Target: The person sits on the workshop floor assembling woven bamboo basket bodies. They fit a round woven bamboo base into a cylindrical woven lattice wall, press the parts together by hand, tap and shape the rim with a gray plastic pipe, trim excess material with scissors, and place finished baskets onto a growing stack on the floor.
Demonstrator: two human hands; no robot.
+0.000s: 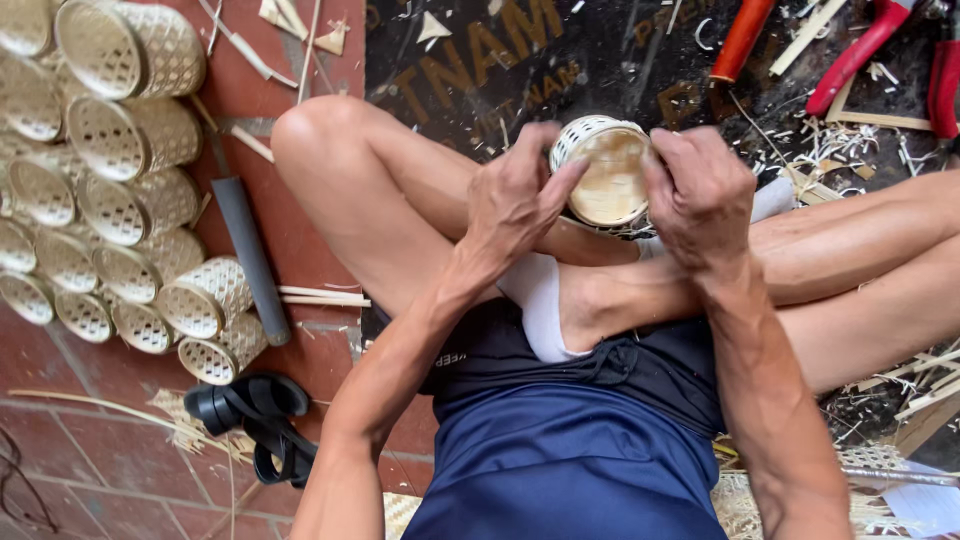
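Above the crossed legs, gripping a small round pale woven bamboo basket (608, 172) between left hand (518, 198) and right hand (700, 195), fingers curled around its rim, opening tilting toward the wearer, both hands equally near

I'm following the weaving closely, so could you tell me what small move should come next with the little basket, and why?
Probably a slight turn of the small woven basket between both hands. The left hand and right hand grip its opposite sides, its opening faces the camera, and fingers press at the rim, so turning it would likely bring the next stretch of rim under them.
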